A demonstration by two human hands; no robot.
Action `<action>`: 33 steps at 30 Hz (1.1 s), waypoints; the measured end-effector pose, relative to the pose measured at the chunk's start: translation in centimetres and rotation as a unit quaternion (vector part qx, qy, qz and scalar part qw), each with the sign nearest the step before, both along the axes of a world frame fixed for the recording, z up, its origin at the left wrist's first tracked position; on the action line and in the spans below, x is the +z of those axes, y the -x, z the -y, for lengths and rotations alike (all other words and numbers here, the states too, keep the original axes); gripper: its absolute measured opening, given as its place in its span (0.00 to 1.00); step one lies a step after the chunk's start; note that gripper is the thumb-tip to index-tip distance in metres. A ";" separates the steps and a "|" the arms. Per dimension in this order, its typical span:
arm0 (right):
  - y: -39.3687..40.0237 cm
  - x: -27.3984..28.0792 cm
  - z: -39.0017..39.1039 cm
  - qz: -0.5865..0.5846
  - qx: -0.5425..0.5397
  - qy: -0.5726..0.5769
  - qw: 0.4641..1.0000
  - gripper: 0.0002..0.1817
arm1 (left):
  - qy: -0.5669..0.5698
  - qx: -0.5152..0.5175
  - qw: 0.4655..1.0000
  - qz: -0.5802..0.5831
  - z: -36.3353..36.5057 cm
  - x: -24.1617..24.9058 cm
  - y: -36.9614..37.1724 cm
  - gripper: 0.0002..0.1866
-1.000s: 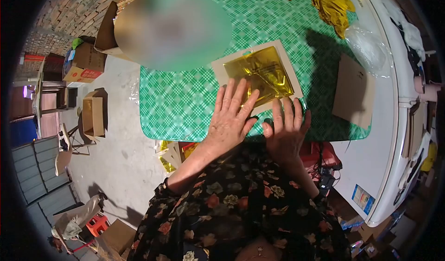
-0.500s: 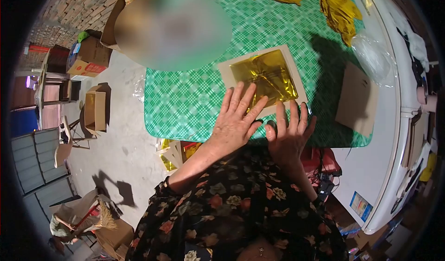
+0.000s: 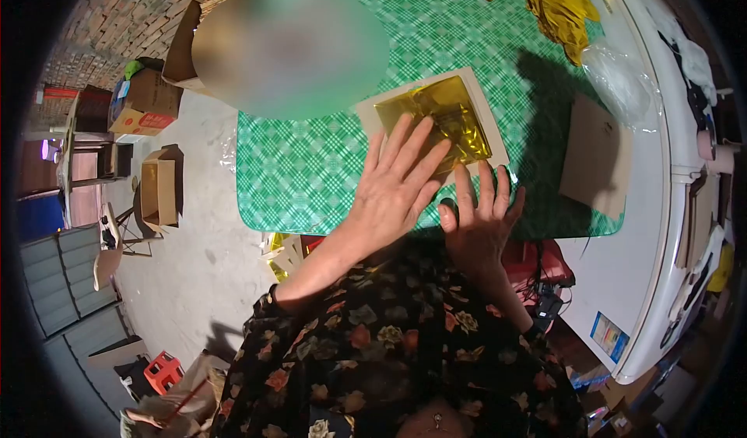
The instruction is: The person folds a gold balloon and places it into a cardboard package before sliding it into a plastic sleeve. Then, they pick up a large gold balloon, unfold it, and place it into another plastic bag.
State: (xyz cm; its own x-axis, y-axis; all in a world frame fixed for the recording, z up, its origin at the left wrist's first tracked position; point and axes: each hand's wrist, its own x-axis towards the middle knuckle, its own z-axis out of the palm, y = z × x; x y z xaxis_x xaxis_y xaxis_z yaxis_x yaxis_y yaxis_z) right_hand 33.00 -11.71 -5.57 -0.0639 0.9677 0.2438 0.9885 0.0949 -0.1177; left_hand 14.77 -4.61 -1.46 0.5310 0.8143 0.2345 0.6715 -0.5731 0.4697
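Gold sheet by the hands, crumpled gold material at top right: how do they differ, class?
The gold sheet is squarish and rather flat; the crumpled gold material is irregular and bunched.
The gold sheet lies on cardboard, the crumpled gold material on the green tablecloth.
The left hand is over the gold sheet; neither hand touches the crumpled gold material.
Both look gold and shiny.

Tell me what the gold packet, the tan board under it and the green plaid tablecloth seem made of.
Gold packet: probably thin plastic film or foil, glossy, given its creases and bright glints.
Tan board: likely cardboard, matte, going by its plain face and straight, stiff-looking edges.
Green plaid tablecloth: perhaps vinyl, smooth, since its edge catches a sheen; coated fabric is possible.
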 end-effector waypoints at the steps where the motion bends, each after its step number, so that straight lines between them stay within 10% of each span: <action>1: 0.0 -0.1 0.0 0.000 -0.001 0.001 1.000 0.33 | -0.011 -0.012 1.000 0.003 -0.8 -0.1 -0.4 0.28; 33: -8.1 0.9 0.4 -0.083 0.110 -0.096 0.986 0.17 | -0.084 -0.123 0.973 -0.178 -6.7 -3.4 -4.5 0.28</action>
State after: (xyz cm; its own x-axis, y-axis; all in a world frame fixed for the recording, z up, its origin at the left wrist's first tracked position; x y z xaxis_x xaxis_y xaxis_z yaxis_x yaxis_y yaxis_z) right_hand 41.05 -12.15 -4.69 -0.2116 0.8695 0.4464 0.9099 0.3420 -0.2348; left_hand 19.23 2.13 -4.82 0.7769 0.6182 0.1192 0.6072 -0.7858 0.1178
